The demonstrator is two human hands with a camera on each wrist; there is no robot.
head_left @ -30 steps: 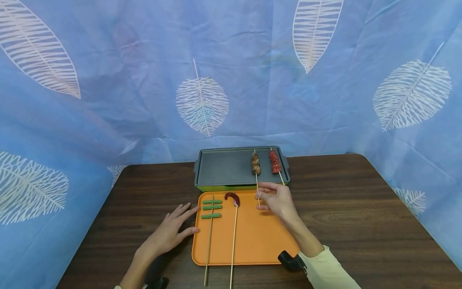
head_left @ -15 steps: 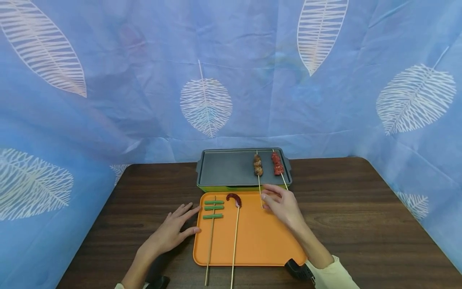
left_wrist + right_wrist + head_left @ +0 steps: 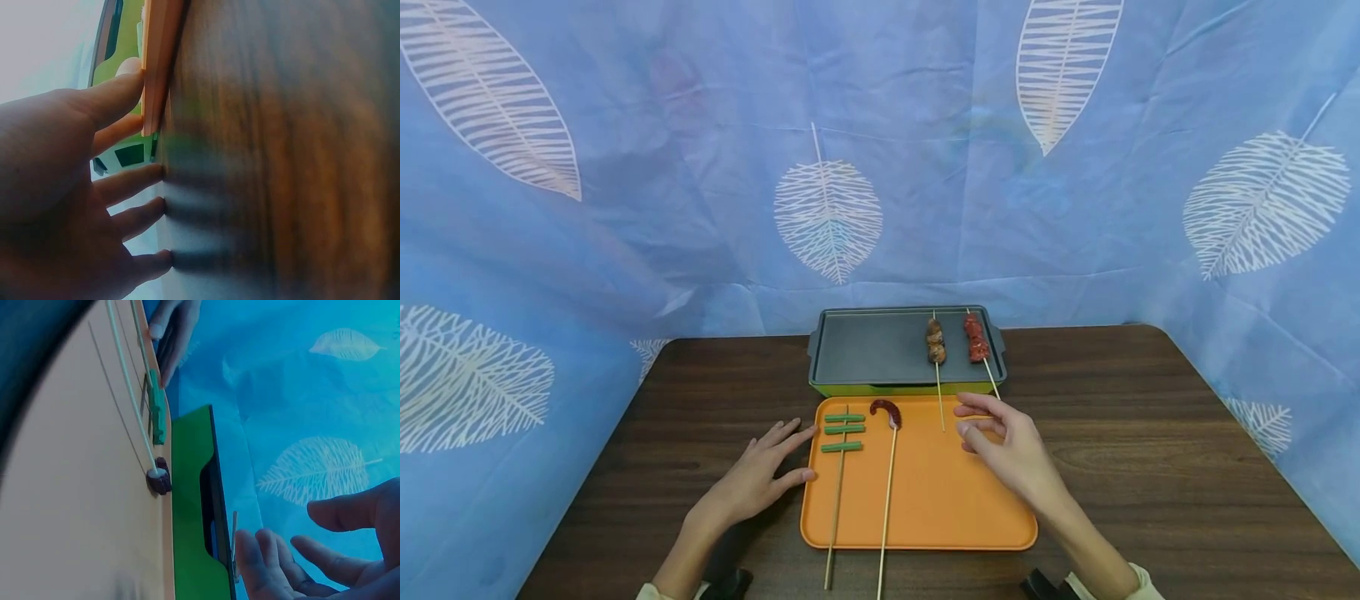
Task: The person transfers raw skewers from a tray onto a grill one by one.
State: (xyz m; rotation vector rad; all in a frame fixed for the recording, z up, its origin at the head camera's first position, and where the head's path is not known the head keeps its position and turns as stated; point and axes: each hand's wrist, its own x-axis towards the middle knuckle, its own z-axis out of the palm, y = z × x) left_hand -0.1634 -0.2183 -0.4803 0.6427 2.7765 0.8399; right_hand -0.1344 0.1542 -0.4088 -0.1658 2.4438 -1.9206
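On the right half of the dark grill plate [image 3: 872,346] lie a skewer of brown meat chunks [image 3: 936,343] and a skewer of red meat chunks [image 3: 975,337], their sticks jutting over the front edge. My right hand [image 3: 1011,446] hovers over the orange tray [image 3: 955,508], just right of the brown skewer's stick end, fingers loosely bent and nothing between them. My left hand [image 3: 748,487] is spread beside the tray, thumb and index finger at its left rim; in the left wrist view its other fingertips [image 3: 164,206] meet the tabletop.
Two more skewers rest on the tray: one with green bean-like pieces [image 3: 842,430] at the left, and one with a dark red curled tentacle [image 3: 891,414]. Their sticks extend past the front rim. Behind the grill's green base [image 3: 194,506] hangs a blue leaf-patterned cloth [image 3: 700,208].
The right hand has let go of the brown meat skewer's stick and drawn back to the right. That skewer now lies on the grill plate. The left hand stays at the tray.
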